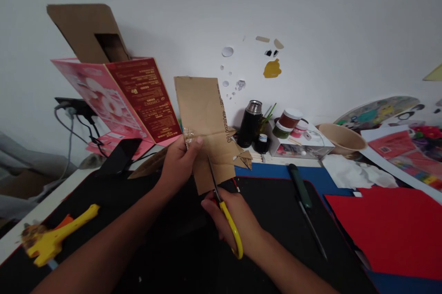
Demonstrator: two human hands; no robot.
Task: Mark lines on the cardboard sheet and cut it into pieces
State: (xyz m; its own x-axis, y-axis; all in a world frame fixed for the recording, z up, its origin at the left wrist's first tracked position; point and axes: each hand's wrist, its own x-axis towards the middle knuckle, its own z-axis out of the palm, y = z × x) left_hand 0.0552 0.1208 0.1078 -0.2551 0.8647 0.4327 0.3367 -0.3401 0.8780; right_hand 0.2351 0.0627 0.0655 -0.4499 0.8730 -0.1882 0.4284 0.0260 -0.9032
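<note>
A piece of brown cardboard [202,105] with a printed number along its right side is held up over the black mat. My left hand [181,158] is closed on its left edge, thumb on the near face. My right hand [238,220] grips yellow-handled scissors [230,225] from below. One scissor blade lies across the face of the cardboard, pointing up from its lower edge; the other blade is hidden behind it. Clear tape shows beside my left thumb. Cardboard scraps [244,159] lie behind the piece.
A green-handled knife [300,188] lies on the black mat [269,220], with red sheets [390,229] to its right. At left are a yellow toy-like object [58,239], a phone [120,156] and a pink-red box [138,100]. A black thermos [249,126] and paint jars [288,121] stand behind.
</note>
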